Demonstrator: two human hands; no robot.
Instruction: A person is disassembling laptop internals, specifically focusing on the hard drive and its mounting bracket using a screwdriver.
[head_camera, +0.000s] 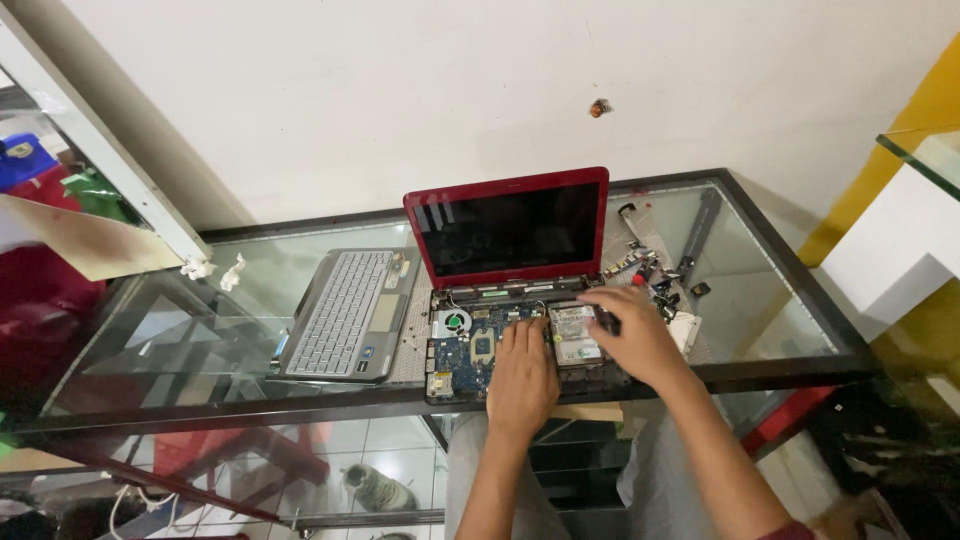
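- My left hand (522, 378) lies flat, fingers spread, on the bare motherboard (478, 350) of a red laptop (510, 232).
- My right hand (630, 335) rests on the drive (574, 335), seemingly gripping nothing (view blurred).
- Keyboard (345, 312) already off, beside it on the glass table (780, 290); drive and board remain seated.

On a glass worktop (760, 300) stands a red laptop (510, 225), screen upright, its base opened to show the blue circuit board (465, 350). The left hand (522, 375) lies flat on the board, while the right hand (632, 335) rests beside the silver drive (573, 335). A detached grey keyboard panel (345, 315) lies just left of the laptop, with small loose parts (645, 265) to its right.
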